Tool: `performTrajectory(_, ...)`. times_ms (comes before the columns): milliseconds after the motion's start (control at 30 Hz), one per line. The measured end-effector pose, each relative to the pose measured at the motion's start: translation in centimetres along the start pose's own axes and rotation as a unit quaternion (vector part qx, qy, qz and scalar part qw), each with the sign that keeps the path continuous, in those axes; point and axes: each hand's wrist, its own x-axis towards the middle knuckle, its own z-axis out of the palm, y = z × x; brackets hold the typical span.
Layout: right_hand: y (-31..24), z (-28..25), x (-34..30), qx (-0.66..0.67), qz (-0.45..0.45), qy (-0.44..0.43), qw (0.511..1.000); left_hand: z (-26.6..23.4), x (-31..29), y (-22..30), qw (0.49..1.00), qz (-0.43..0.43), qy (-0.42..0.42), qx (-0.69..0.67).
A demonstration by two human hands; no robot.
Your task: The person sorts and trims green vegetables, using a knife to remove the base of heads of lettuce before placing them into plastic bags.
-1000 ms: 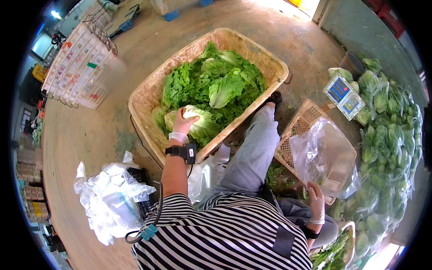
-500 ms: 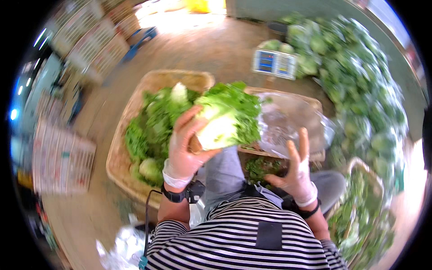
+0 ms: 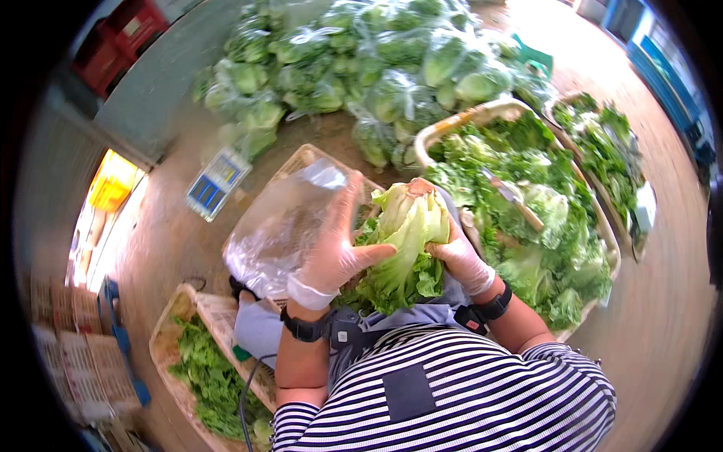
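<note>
A head of lettuce [image 3: 410,233] with its cut brown stem end up is over my lap. My right hand [image 3: 463,258], in a thin clear glove, grips it from the right side. My left hand [image 3: 335,245], gloved too, has its fingers stretched out at the lettuce's left; its thumb reaches across the leaves, and whether it touches cannot be made out. Beyond the left hand, a crate [image 3: 307,157] has clear plastic bags [image 3: 275,237] on it. On the right, a knife [image 3: 514,200] lies on loose leaves in a large basket [image 3: 431,135].
Bagged lettuces [image 3: 392,68] are piled at the back. A scale [image 3: 218,183] stands on the floor at left. A basket of lettuce [image 3: 162,331] is at lower left, near stacked crates [image 3: 79,346]. Another basket of greens [image 3: 602,143] stands far right.
My view and body have turned to the right. The lettuce has passed from my left hand to my right hand and is now stem end up. The left hand's fingers have spread.
</note>
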Motion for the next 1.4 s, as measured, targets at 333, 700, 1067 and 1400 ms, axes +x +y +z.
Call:
performTrajectory(333, -5.9, -4.6, -1.7, -0.441, -0.038, 0.028, 0.896, 9.7, 1.4, -1.7, 0.890, -0.180, -0.078, -0.413)
performTrajectory(700, -11.7, -7.9, -0.8, -0.537, -0.050, 0.180, 0.823, 8.8, 1.0, -2.9, 0.908, -0.144, -0.148, -0.365)
performTrajectory(1067, -6.6, -3.8, -3.9, -0.296, 0.102, 0.092, 0.945, 9.5, 1.5, 0.6, 0.970, -0.041, -0.200, -0.131)
performTrajectory(1400, -8.7, -5.2, -3.6, 0.007, 0.024, 0.083, 0.996, 7.9, -2.5, -5.3, 0.862, -0.253, -0.026, -0.438)
